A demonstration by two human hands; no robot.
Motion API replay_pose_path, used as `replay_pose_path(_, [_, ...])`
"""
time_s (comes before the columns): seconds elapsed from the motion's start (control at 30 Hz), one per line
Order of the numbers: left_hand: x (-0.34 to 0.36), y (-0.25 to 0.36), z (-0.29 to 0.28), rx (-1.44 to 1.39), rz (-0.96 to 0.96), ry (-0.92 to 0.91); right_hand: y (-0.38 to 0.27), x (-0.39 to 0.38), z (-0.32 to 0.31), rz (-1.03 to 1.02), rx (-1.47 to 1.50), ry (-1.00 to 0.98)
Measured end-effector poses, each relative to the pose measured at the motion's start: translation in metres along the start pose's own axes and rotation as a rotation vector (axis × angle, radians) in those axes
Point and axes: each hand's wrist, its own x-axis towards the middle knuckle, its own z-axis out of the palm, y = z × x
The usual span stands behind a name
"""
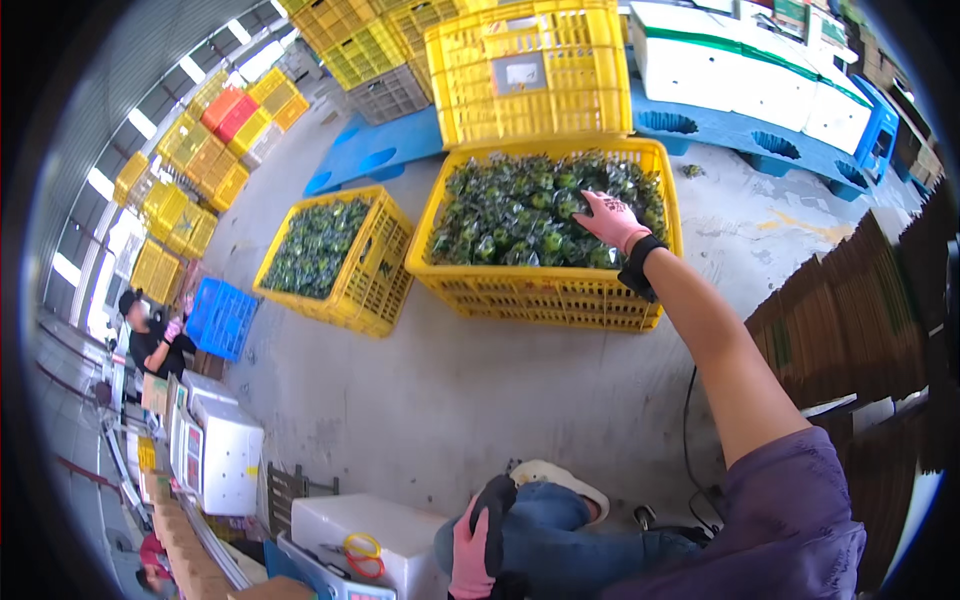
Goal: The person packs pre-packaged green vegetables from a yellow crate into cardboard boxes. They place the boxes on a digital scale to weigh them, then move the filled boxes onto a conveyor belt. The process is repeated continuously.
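Observation:
My right hand [610,222], in a pink glove with a black band at the wrist, reaches over the right side of a large yellow crate [540,284]. Its fingers are stretched out and apart at the top of the produce, with nothing seen in them. Green, round-looking produce [520,212] in shiny clear wrapping fills this crate close to the rim. Low in the picture, my left hand [478,545] hangs beside my knee in a pink and black glove. Its fingers are not clear enough to show whether they are curled round anything.
Left of the large crate stands a smaller yellow crate [375,265] of similar produce. Behind are an upended yellow crate [530,80] and blue pallets [400,140]. Flattened cardboard [835,310] is stacked at right. Scissors [360,553] lie on a white foam box [400,525]. A person [155,335] handles a blue crate [222,318].

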Motion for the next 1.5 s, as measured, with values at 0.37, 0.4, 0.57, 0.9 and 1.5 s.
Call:
replay_pose_path(0.37, [-0.018, 0.005, -0.014, -0.053, -0.013, 0.041, -0.063, -0.019, 0.075, 0.180, -0.273, -0.471])
replay_pose_path(0.4, [-0.019, 0.004, -0.020, -0.040, -0.002, 0.030, -0.061, -0.027, 0.084, 0.155, -0.298, -0.377])
replay_pose_path(0.57, [-0.044, -0.016, -0.033, -0.276, 0.131, 0.058, -0.066, -0.057, 0.102, 0.096, -0.378, -0.270])
replay_pose_path(0.9, [-0.059, -0.023, -0.047, -0.241, 0.203, 0.119, -0.169, -0.175, 0.131, -0.011, -0.265, -0.144])
replay_pose_path(1.5, [0.091, 0.038, -0.161, 0.191, -0.140, 0.257, -0.090, -0.285, 0.015, -0.183, -0.340, 0.392])
